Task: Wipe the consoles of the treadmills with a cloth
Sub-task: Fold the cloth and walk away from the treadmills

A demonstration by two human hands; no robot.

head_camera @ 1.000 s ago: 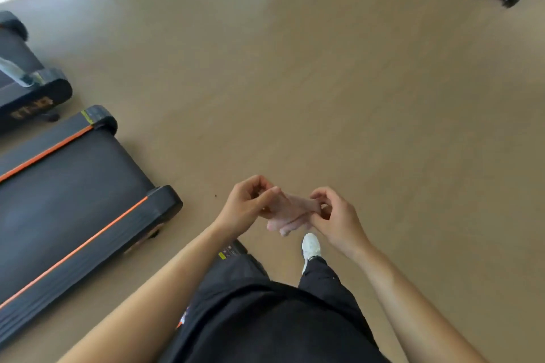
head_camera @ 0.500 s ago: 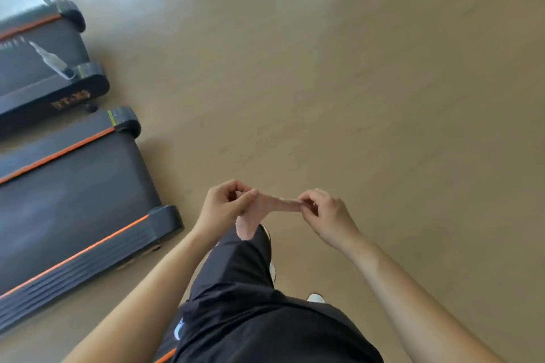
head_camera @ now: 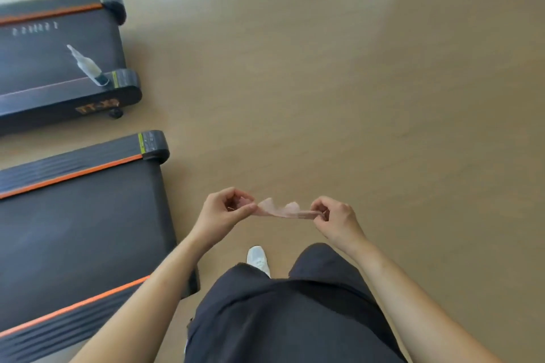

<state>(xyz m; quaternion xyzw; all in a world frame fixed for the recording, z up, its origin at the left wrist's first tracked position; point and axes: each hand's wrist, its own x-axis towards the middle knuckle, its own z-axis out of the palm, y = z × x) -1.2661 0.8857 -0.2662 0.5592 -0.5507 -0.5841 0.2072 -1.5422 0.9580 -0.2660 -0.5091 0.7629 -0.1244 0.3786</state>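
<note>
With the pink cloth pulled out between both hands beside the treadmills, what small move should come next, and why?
Probably gather the pink cloth into a pad in one hand. The left hand and right hand each pinch an end, so it spans between them as a thin strip, poor for wiping. The nearer treadmill shows only its deck; no console is in view.

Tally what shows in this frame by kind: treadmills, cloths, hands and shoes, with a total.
Treadmills: 2, near treadmill and far treadmill
Cloths: 1, pink cloth, stretched between the hands
Hands: 2, left hand and right hand, each pinching one end
Shoes: 1, white shoe
Total: 6
</note>
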